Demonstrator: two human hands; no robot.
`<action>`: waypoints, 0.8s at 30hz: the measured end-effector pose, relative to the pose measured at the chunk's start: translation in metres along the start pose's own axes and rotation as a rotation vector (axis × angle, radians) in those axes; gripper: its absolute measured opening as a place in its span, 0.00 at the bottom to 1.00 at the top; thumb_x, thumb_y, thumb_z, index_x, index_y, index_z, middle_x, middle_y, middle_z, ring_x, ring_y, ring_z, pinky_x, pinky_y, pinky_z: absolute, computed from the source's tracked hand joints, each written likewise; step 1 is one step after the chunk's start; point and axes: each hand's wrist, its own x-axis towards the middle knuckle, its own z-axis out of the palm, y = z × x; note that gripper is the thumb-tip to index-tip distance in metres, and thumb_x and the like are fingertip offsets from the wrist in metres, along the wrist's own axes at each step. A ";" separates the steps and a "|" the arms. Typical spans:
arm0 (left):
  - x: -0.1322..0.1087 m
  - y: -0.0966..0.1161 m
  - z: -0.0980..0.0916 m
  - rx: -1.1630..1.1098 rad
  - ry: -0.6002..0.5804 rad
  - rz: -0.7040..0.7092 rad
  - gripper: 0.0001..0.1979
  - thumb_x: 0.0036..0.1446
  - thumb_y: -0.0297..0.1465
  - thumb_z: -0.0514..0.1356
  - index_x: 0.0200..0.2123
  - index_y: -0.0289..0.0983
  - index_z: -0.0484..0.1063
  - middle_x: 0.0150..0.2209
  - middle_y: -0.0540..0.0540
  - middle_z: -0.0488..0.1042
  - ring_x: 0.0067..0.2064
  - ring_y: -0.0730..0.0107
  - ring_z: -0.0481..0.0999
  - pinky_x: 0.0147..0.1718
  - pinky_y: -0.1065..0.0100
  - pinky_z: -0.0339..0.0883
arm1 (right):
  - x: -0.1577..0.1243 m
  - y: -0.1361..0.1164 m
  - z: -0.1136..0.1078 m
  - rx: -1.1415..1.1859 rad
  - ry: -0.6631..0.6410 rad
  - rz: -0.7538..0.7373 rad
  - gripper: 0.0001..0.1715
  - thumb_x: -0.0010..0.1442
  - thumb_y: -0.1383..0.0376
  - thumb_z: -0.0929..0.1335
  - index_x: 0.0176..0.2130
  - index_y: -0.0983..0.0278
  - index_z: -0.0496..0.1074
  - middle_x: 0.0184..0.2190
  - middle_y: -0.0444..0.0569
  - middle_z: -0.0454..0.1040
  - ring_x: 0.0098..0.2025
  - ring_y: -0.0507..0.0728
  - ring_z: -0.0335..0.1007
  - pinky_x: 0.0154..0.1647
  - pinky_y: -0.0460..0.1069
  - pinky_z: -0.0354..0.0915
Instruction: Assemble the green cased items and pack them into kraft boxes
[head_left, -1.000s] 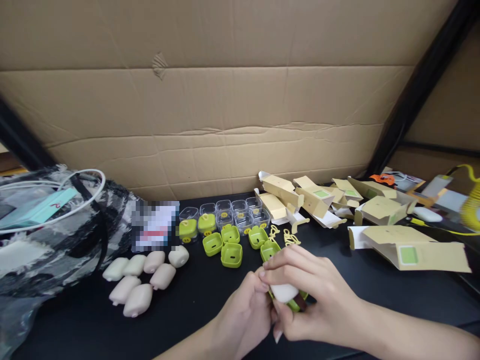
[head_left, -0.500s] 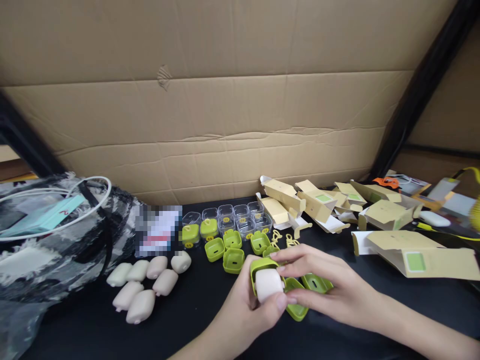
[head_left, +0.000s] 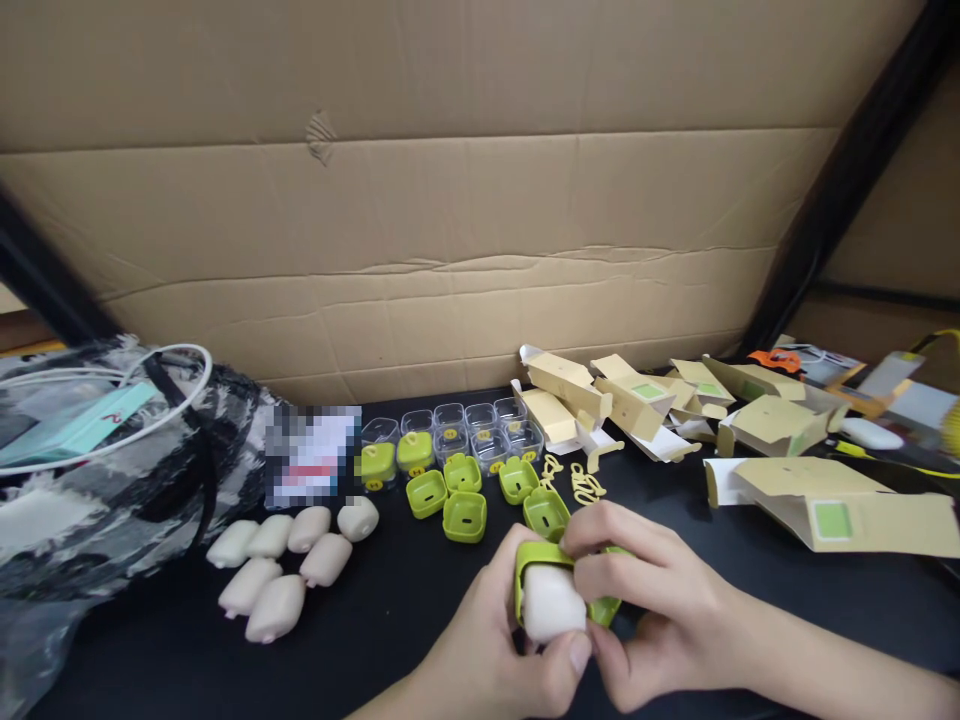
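Note:
My left hand is wrapped round a green plastic cap with a rounded white block partly inside it. My right hand has its fingers bent against the cap's upper edge, and its thumb touches the block's lower right side. Beyond the hands, several more green caps lie open side up. Another green piece is partly hidden behind my right fingers. Several pale rounded blocks lie in a cluster to the left.
Clear square cups stand in rows at the back, beside thin yellow cords. Opened cardboard boxes are strewn across the right. On the left lies a grey patterned cloth bundle with a white cable. A cardboard wall closes the back.
Both hands have come slightly nearer with the cap and block. The right fingers have curled in more tightly, and a green cap behind them shows more fully.

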 end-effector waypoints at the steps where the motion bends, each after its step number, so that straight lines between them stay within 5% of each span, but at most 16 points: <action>1: 0.000 0.001 0.000 -0.006 0.007 -0.008 0.12 0.52 0.36 0.59 0.34 0.39 0.58 0.26 0.55 0.57 0.25 0.77 0.53 0.22 0.74 0.48 | 0.000 0.000 0.000 0.005 0.004 0.006 0.09 0.47 0.71 0.64 0.33 0.62 0.63 0.32 0.48 0.66 0.31 0.52 0.64 0.29 0.45 0.66; 10: -0.002 0.006 -0.004 -0.090 0.052 -0.079 0.14 0.52 0.38 0.63 0.35 0.37 0.63 0.28 0.54 0.59 0.29 0.76 0.55 0.28 0.74 0.52 | -0.001 0.003 0.001 0.133 0.012 0.096 0.14 0.46 0.75 0.66 0.34 0.62 0.64 0.36 0.48 0.68 0.36 0.52 0.67 0.34 0.45 0.69; 16: 0.000 0.003 -0.004 -0.276 0.068 -0.109 0.22 0.50 0.46 0.61 0.41 0.36 0.64 0.25 0.53 0.65 0.23 0.77 0.59 0.23 0.73 0.53 | -0.004 0.004 -0.001 0.298 -0.133 0.279 0.40 0.45 0.70 0.74 0.54 0.60 0.57 0.53 0.55 0.63 0.56 0.60 0.61 0.56 0.55 0.62; 21: 0.004 -0.011 -0.005 -0.405 0.012 -0.094 0.32 0.47 0.48 0.61 0.49 0.37 0.55 0.28 0.49 0.71 0.21 0.76 0.65 0.20 0.73 0.57 | -0.003 0.001 0.009 0.513 -0.087 0.342 0.27 0.53 0.73 0.68 0.49 0.57 0.57 0.51 0.52 0.67 0.54 0.58 0.66 0.48 0.53 0.69; 24: 0.005 -0.017 -0.005 -0.459 0.017 -0.047 0.28 0.51 0.51 0.55 0.46 0.39 0.53 0.23 0.53 0.70 0.17 0.77 0.61 0.17 0.74 0.55 | 0.018 0.015 0.007 0.519 -0.012 0.356 0.28 0.51 0.73 0.68 0.49 0.59 0.58 0.47 0.51 0.68 0.50 0.58 0.68 0.48 0.53 0.69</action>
